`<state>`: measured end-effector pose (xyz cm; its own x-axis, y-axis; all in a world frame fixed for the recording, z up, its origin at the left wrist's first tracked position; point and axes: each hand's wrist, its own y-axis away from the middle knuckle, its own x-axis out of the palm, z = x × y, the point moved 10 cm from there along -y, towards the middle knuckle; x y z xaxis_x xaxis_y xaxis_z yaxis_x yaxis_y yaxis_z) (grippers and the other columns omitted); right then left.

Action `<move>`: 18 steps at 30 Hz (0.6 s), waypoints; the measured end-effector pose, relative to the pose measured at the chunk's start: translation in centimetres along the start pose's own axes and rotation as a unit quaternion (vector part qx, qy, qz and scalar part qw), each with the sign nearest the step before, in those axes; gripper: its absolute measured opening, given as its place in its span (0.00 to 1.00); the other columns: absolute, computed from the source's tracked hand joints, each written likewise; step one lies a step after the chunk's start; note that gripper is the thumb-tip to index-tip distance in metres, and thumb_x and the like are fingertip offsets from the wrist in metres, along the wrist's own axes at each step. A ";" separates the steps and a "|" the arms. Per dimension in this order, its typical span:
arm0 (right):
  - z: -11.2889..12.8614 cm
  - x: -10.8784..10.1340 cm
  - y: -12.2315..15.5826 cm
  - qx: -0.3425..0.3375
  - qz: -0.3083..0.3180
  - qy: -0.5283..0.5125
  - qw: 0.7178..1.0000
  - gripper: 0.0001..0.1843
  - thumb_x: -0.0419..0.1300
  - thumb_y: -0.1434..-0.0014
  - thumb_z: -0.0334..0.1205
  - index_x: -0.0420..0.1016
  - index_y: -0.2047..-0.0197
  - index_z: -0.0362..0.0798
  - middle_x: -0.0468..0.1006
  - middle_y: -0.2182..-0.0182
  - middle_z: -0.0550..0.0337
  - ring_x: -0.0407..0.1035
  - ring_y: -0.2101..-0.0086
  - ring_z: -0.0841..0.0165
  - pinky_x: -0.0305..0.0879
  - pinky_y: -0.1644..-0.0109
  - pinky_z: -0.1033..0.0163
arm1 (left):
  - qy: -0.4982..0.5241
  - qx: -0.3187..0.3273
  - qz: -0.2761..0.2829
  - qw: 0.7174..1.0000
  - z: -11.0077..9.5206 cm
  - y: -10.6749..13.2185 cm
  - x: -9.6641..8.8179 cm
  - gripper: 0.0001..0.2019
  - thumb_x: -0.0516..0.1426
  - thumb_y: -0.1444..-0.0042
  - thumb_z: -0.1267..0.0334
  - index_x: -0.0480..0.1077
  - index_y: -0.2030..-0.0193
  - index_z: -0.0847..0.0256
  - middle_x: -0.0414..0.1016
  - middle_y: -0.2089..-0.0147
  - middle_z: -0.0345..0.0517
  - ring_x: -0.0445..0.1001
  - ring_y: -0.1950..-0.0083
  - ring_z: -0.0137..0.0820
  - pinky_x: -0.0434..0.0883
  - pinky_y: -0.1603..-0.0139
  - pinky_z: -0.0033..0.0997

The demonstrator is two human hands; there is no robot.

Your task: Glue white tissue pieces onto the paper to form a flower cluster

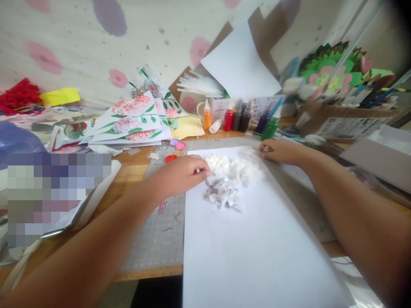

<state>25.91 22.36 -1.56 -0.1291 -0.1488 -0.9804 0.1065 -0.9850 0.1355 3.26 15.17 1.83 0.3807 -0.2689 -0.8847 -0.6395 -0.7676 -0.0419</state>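
Observation:
A large sheet of white paper (250, 244) lies lengthwise in front of me and reaches past the table's near edge. On its far half sits a cluster of white crumpled petal-like pieces (226, 192), raised off the surface. My left hand (189, 173) is at the cluster's left side, its fingers closed in a pinch; a speck of white shows among them. Over by the sheet's far right edge, my right hand (278, 152) has its fingertips pressed together, with a small pale bit at them. What either hand pinches is too small to name.
A grey cutting mat (163, 239) lies beneath the sheet. Behind stand paint bottles, among them an orange bottle (207, 116) and a green bottle (271, 127). Flower paintings (128, 122) are piled at left rear. A cardboard box (340, 122) with brushes stands at right.

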 end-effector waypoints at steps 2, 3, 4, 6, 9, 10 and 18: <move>1.0 -0.1 0.2 -0.010 0.000 0.006 1.000 0.09 0.51 0.51 0.40 0.68 0.67 0.48 0.74 0.71 0.57 0.67 0.70 0.66 0.58 0.68 0.64 | 0.000 -0.006 0.000 1.000 0.2 0.0 0.1 0.11 0.48 0.46 0.59 0.70 0.68 0.58 0.71 0.65 0.40 0.68 0.63 0.30 0.64 0.61 0.29; 1.3 -0.2 0.3 -0.015 -0.003 0.008 1.000 0.07 0.51 0.51 0.39 0.67 0.70 0.48 0.73 0.72 0.57 0.67 0.71 0.66 0.58 0.69 0.64 | 0.003 -0.010 -0.003 1.000 0.3 0.0 0.1 0.11 0.48 0.45 0.59 0.70 0.66 0.57 0.71 0.63 0.40 0.68 0.62 0.31 0.64 0.61 0.29; 1.6 -0.2 0.3 -0.020 -0.006 0.008 1.000 0.05 0.51 0.52 0.38 0.66 0.72 0.47 0.73 0.73 0.57 0.66 0.71 0.66 0.57 0.69 0.64 | 0.007 -0.014 -0.009 1.000 0.3 0.0 0.0 0.11 0.48 0.45 0.58 0.70 0.63 0.57 0.71 0.61 0.40 0.68 0.61 0.31 0.64 0.60 0.30; 1.8 -0.4 0.4 -0.031 -0.013 0.003 0.999 0.05 0.52 0.52 0.38 0.64 0.75 0.47 0.72 0.75 0.58 0.65 0.73 0.67 0.57 0.71 0.64 | 0.011 -0.010 -0.015 1.000 0.0 0.0 0.0 0.13 0.48 0.45 0.57 0.69 0.58 0.56 0.70 0.57 0.41 0.68 0.59 0.31 0.65 0.59 0.30; 1.4 -1.5 0.6 -0.038 -0.045 -0.010 0.998 0.05 0.51 0.51 0.38 0.61 0.76 0.47 0.71 0.75 0.58 0.64 0.73 0.67 0.56 0.71 0.64 | 0.001 0.027 0.006 1.000 -1.4 0.0 0.9 0.13 0.49 0.46 0.56 0.69 0.57 0.56 0.69 0.57 0.42 0.67 0.59 0.31 0.65 0.59 0.30; 1.3 -2.1 0.8 -0.036 -0.064 -0.016 0.997 0.04 0.50 0.51 0.38 0.61 0.75 0.48 0.71 0.74 0.57 0.64 0.72 0.67 0.56 0.71 0.64 | -0.007 0.039 0.010 0.999 -1.9 -0.1 1.2 0.12 0.50 0.46 0.56 0.69 0.59 0.57 0.69 0.58 0.42 0.67 0.60 0.31 0.64 0.60 0.30; 7.3 -5.5 4.2 -0.126 -0.153 -0.168 0.966 0.05 0.52 0.49 0.41 0.63 0.72 0.48 0.64 0.80 0.64 0.57 0.78 0.73 0.54 0.76 0.68 | -0.007 0.001 -0.055 0.998 -1.7 -0.7 1.7 0.07 0.51 0.51 0.65 0.66 0.77 0.61 0.66 0.69 0.39 0.65 0.69 0.27 0.62 0.71 0.27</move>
<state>19.91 18.43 5.39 -0.5002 0.0851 -0.8617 0.2445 -0.9408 -0.2349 5.54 14.28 1.12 0.4385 -0.1749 -0.8815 -0.5963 -0.7905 -0.1398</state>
